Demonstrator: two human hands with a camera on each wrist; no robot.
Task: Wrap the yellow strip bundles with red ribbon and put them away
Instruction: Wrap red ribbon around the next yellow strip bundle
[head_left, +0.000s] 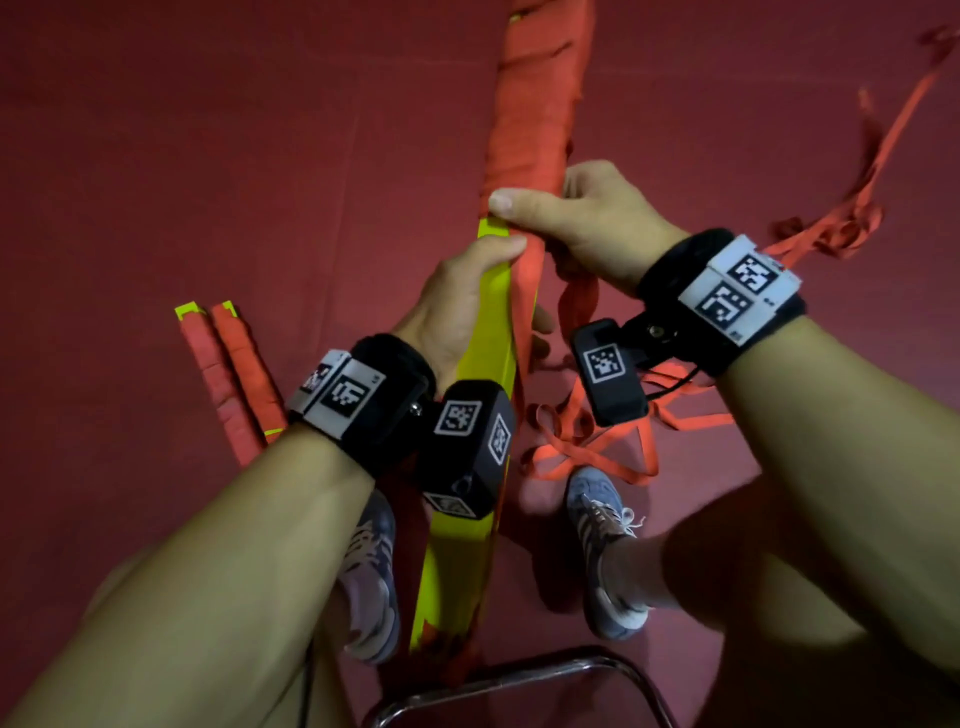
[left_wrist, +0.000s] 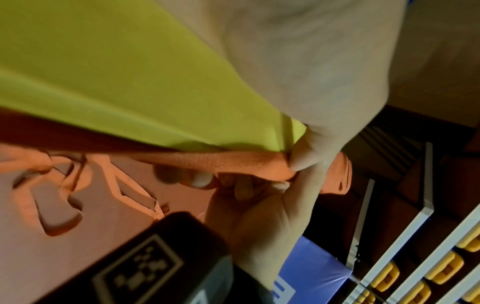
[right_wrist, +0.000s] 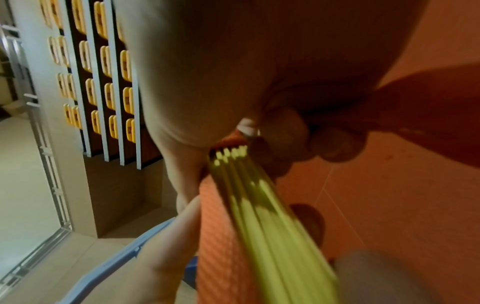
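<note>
A long yellow strip bundle (head_left: 485, 358) slants up between my knees, its upper length wound in red ribbon (head_left: 535, 119). My left hand (head_left: 467, 291) grips the bare yellow part, and its thumb presses a flat run of ribbon against the bundle's side. My right hand (head_left: 576, 218) grips the bundle just above, at the edge of the wrapping, thumb lying across it. The left wrist view shows the yellow bundle (left_wrist: 116, 72) and the ribbon (left_wrist: 233, 164) pinched under a thumb. In the right wrist view I see the strips' edges (right_wrist: 272, 226) beside the ribbon (right_wrist: 221, 236).
Two wrapped bundles (head_left: 228, 374) lie on the red floor at the left. Loose ribbon (head_left: 587, 447) is tangled by my right shoe (head_left: 602, 545) and trails off to the upper right. A metal chair frame (head_left: 519, 680) is below me. A blue container (left_wrist: 319, 273) and shelves of yellow bins (right_wrist: 103, 61) stand nearby.
</note>
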